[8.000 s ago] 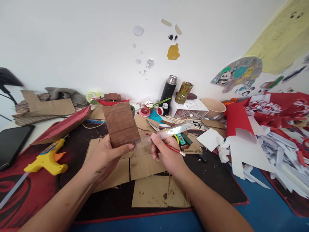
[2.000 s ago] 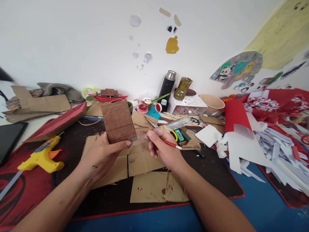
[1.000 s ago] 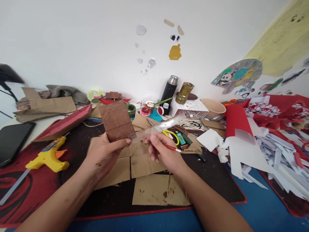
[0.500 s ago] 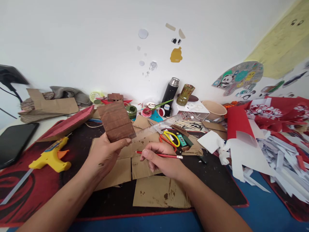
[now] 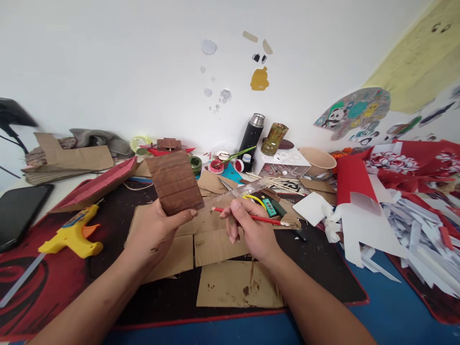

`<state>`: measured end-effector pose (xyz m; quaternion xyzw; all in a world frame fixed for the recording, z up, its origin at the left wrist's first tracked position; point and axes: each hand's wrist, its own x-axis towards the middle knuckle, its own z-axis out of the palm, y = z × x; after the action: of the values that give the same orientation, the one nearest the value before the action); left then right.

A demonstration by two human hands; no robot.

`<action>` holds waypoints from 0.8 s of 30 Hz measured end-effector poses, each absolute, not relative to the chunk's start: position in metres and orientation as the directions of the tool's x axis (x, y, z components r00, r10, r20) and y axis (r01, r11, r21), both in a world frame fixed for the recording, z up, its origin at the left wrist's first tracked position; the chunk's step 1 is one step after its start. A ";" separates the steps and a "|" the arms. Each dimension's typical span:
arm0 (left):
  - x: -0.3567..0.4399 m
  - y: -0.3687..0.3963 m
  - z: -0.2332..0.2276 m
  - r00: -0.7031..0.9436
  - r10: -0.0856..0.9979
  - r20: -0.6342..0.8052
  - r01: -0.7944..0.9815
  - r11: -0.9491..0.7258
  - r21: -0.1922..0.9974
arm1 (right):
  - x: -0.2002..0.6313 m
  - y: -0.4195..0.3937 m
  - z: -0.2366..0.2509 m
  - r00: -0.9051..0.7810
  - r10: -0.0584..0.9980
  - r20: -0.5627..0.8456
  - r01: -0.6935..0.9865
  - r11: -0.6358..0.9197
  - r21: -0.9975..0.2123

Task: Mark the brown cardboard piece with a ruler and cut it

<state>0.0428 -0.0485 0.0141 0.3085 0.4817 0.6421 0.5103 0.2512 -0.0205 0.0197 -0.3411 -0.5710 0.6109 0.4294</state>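
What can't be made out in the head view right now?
- Underside of the brown painted cardboard piece: faces away; left hand covers its lower edge.
- Clear ruler markings: too small, blurred.
- Red pencil middle: hidden inside right hand.
- Black tablet: cut off by left edge.

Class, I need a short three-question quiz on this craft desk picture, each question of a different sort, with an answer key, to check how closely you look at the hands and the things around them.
1. True or false: the left hand holds a brown painted cardboard piece upright above the mat.
2. The right hand holds which one? A. scissors B. red pencil C. paintbrush
3. Fill in: the yellow ____ lies on the mat, on the left hand's side.

Key: 1 true. 2 B; a clear ruler also shows by that hand's fingers. 3 glue gun.
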 end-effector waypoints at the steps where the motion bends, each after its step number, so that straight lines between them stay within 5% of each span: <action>1: 0.043 -0.049 0.014 -0.285 0.954 -0.098 -0.354 -0.010 0.935 | 0.252 -0.020 0.020 -0.389 0.919 0.072 -0.137 0.020 -0.990; 24: 0.047 -0.050 0.008 -0.211 0.968 -0.134 -0.386 0.044 0.922 | 0.249 -0.025 0.019 -0.294 0.941 0.165 -0.123 0.134 -0.983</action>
<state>0.0474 -0.0499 0.0083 0.3087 0.4719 0.6187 0.5471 0.2493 -0.0254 0.0192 -0.3519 -0.5812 0.5560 0.4789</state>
